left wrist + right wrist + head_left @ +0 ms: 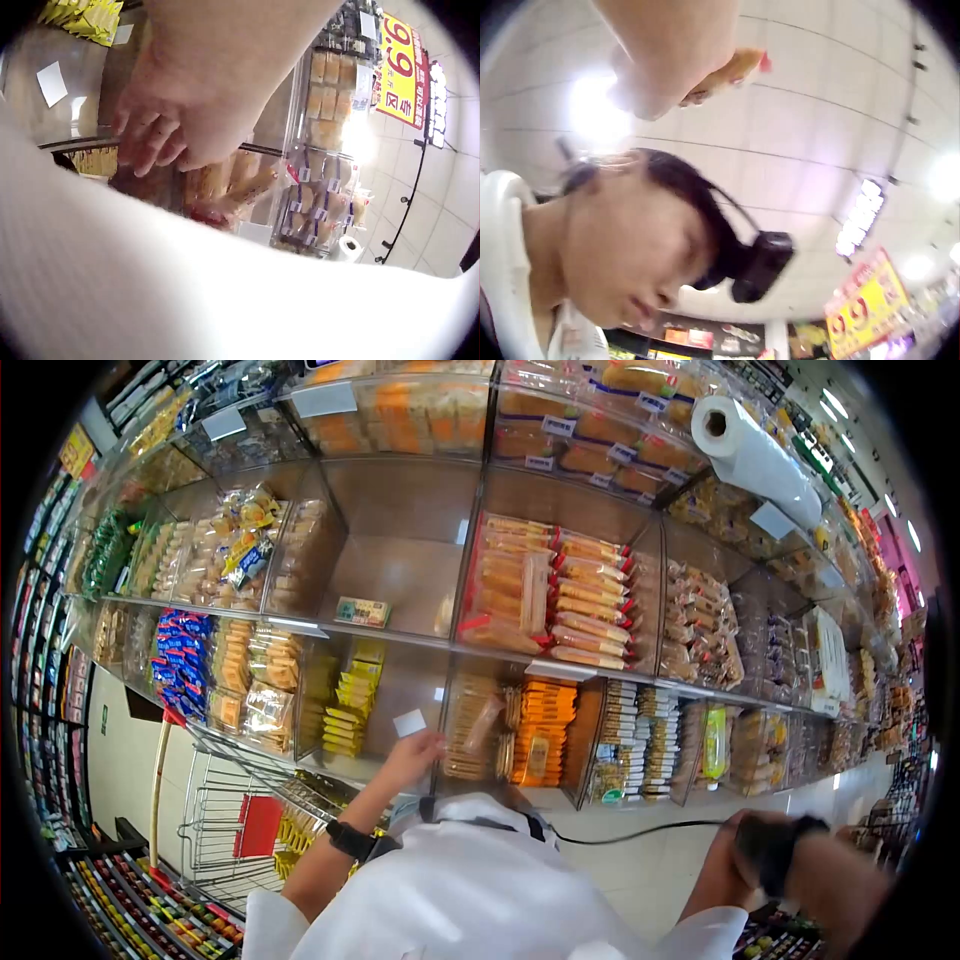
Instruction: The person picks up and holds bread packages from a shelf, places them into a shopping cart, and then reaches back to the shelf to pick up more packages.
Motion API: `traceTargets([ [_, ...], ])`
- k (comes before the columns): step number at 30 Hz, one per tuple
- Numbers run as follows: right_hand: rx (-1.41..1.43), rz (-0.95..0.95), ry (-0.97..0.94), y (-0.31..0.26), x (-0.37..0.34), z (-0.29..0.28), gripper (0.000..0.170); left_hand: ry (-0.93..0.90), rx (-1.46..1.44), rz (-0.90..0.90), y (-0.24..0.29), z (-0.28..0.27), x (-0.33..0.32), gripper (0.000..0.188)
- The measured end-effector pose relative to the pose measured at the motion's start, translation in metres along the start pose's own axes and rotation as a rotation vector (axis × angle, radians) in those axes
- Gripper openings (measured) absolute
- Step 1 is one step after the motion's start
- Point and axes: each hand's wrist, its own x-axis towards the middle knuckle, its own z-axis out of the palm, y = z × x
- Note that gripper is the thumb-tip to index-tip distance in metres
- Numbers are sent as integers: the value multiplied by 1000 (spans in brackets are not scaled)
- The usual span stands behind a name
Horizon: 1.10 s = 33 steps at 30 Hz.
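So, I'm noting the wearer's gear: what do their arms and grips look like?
The left arm and right arm emerge from short white sleeves. A black left wristband and black right wristband show. A thin black cable runs toward the right arm. The left grip and right grip are gloveless.

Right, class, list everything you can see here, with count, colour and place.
Packet: one, tan, red-ended, in right hand
Bins: many, brown and clear, ahead
Packs: many, blue, yellow, orange, tan, in bins
Bread: many, golden, top bins
Roll: one, white, above right bins
Cards: several, white, on bins
Cart: one, silver and red, left side
Sign: at least one, yellow and red, overhead
Cable: one, black, right of shirt
Head camera: one, black, head-worn
Wristbands: two, black, both sides
Shirt: one, white, worn
Left hand: one, bare, near lower bins
Right hand: one, bare, gripping packet
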Motion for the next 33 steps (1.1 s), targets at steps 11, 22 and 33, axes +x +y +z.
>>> traceTargets([
  [11, 1478, 1672, -836, -108, -65, 10, 34, -4, -95, 21, -5, -4, 0, 24],
  [22, 1867, 2058, -830, -133, -111, 5, 24, 8, -56, 17, 11, -3, -4, 24],
  [33, 2019, 2775, -905, -245, -192, -74, 31, -357, -115, 169, 116, 56, 7, 22],
])
